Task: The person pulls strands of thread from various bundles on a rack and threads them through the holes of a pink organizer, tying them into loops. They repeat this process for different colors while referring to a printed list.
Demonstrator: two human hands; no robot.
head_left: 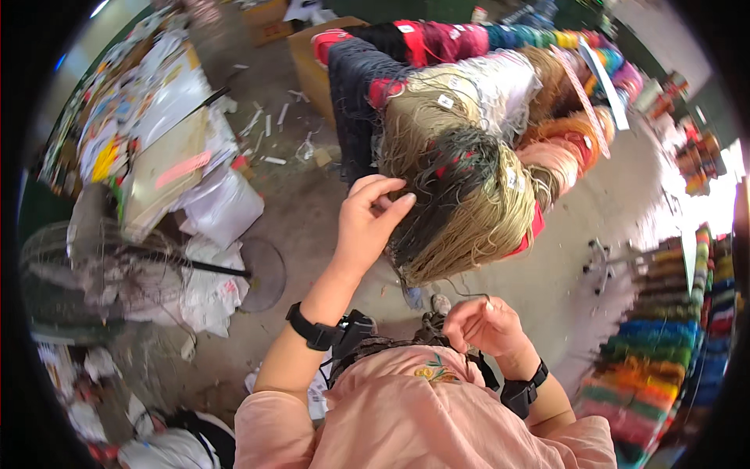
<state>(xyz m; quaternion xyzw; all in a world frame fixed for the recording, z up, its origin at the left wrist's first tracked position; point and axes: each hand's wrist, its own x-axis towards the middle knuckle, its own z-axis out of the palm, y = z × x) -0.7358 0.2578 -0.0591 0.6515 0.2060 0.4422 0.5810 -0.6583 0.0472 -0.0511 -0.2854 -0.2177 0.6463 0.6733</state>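
Cluttered workroom, fine hand work at centre

Paper scraps are littering the concrete floor (305,211); a fan (101,273) is standing at left, coloured skeins (648,332) are filling lower right. Left hand (373,213) is reaching the left edge of the olive-and-dark yarn bundle (476,242), thumb and index nearly meeting; can't tell if they're gripping a strand. Right hand (488,327) is hovering below the bundle, fingers curled; a thin dark strand (469,295) is running near it, grasp unclear. Working well is probably meaning pinching single strands, pulling gently, keeping neighbouring loops from snagging. Bundle is draping just above frame centre, beside a whitish hank (504,82): olive-tan sides, blackish top, red bits showing through, strands looking loose and tangled.
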